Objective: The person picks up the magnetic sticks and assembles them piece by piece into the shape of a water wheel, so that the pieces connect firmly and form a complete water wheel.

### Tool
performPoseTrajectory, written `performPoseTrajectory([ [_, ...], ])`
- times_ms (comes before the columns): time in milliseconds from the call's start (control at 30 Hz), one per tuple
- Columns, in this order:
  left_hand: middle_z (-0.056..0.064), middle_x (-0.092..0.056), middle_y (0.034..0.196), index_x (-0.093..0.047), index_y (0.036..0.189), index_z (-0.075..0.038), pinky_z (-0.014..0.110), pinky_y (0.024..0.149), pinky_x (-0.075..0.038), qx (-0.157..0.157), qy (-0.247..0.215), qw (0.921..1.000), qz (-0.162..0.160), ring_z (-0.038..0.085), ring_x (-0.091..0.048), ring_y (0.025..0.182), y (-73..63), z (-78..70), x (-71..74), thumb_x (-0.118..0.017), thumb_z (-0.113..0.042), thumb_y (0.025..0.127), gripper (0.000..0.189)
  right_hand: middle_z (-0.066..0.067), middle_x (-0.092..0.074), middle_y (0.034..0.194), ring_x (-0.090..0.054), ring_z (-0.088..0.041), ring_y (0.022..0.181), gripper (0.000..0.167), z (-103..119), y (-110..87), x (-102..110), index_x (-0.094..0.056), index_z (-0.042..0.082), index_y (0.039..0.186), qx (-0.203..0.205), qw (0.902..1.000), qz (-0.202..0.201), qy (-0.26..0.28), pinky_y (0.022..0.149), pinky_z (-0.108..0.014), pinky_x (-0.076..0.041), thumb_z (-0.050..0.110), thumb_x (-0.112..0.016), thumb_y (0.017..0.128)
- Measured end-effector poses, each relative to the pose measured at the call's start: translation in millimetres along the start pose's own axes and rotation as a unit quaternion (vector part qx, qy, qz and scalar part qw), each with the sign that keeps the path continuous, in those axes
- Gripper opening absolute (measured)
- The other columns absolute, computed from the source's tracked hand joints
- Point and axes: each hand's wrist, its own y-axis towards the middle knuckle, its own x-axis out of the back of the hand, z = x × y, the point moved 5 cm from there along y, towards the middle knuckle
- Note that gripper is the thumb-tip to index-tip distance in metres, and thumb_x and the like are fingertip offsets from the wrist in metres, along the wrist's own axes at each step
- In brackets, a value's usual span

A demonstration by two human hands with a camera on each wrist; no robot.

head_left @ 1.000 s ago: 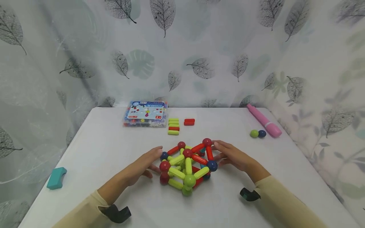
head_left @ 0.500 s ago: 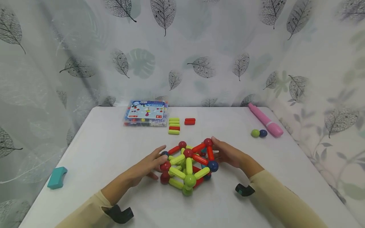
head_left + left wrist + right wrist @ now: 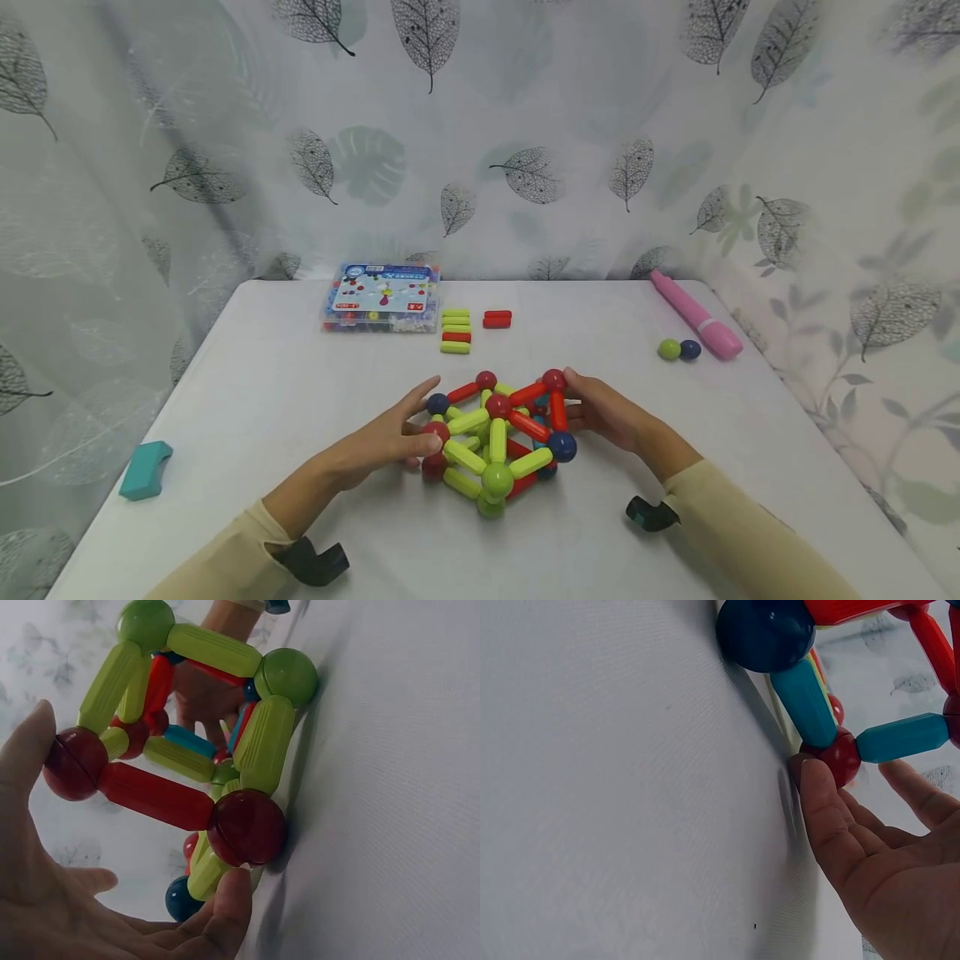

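Note:
A magnetic stick-and-ball structure (image 3: 498, 437) of yellow-green, red and teal rods with red, blue and green balls stands on the white table. My left hand (image 3: 378, 437) holds its left side. In the left wrist view the thumb (image 3: 30, 746) touches the upper red ball (image 3: 75, 763), and a fingertip (image 3: 234, 896) meets the lower red ball (image 3: 247, 827). My right hand (image 3: 611, 412) holds the far right side, near the top red ball (image 3: 553, 380). Fingertips (image 3: 819, 784) touch a low red ball (image 3: 841, 757) in the right wrist view; that thumb is out of view there.
At the back stand a clear parts box (image 3: 382, 298), yellow-green rods (image 3: 455, 347) and red rods (image 3: 497, 320). A pink cylindrical object (image 3: 697, 317) lies at the right beside a green ball (image 3: 669, 349) and a blue ball (image 3: 690, 350). A teal block (image 3: 146, 471) sits by the left edge.
Both hands have closed in on the structure, the left thumb coming onto a red ball. The structure has turned slightly, its far side shifting to the right.

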Motion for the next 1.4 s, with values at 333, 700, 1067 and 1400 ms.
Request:
performPoseTrajectory([
  [333, 0.021, -0.007, 0.169, -0.009, 0.163, -0.037, 0.049, 0.087, -0.059, -0.007, -0.039, 0.9991, 0.014, 0.05, -0.039, 0.141, -3.8, -1.7, -2.3, -0.074, -0.055, 0.085, 0.103, -0.021, -0.049, 0.147, -0.062, -0.036, 0.121, 0.067, -1, 0.5, -2, -0.041, 0.005, 0.152, 0.016, 0.9998, 0.007, 0.001, 0.098, -0.043, -0.053, 0.053, -0.031, 0.107],
  [700, 0.004, -0.013, 0.17, -0.016, 0.161, -0.042, 0.057, 0.096, -0.053, -0.061, 0.031, 0.9976, -0.01, 0.043, -0.04, 0.142, -3.6, -11.9, 8.7, -0.078, -0.053, 0.081, 0.102, -0.017, -0.052, 0.147, -0.059, -0.031, 0.128, 0.066, 13, -13.4, -6, -0.034, -0.003, 0.153, 0.081, 0.9962, 0.02, -0.025, 0.099, -0.038, -0.053, 0.041, -0.042, 0.105],
  [1067, 0.001, -0.009, 0.17, -0.012, 0.162, -0.041, 0.054, 0.101, -0.051, -0.153, 0.142, 0.9776, 0.024, 0.038, -0.037, 0.144, -5.9, -33.7, 21.4, -0.085, -0.056, 0.074, 0.115, -0.017, -0.045, 0.152, -0.047, -0.035, 0.137, 0.064, 22, -33.5, -8, -0.041, 0.011, 0.152, 0.16, 0.9844, 0.016, -0.072, 0.104, -0.046, -0.049, 0.036, -0.06, 0.096],
  [1400, -0.002, 0.002, 0.172, -0.015, 0.164, -0.034, 0.061, 0.108, -0.041, -0.251, 0.291, 0.9232, 0.01, 0.035, -0.011, 0.156, -14.2, -46.5, 18.3, -0.095, -0.036, 0.068, 0.125, -0.006, -0.025, 0.162, -0.034, -0.031, 0.149, 0.087, 33, -58.4, -19, -0.033, 0.011, 0.156, 0.241, 0.9551, 0.032, -0.169, 0.11, -0.046, -0.044, 0.021, -0.08, 0.084],
])
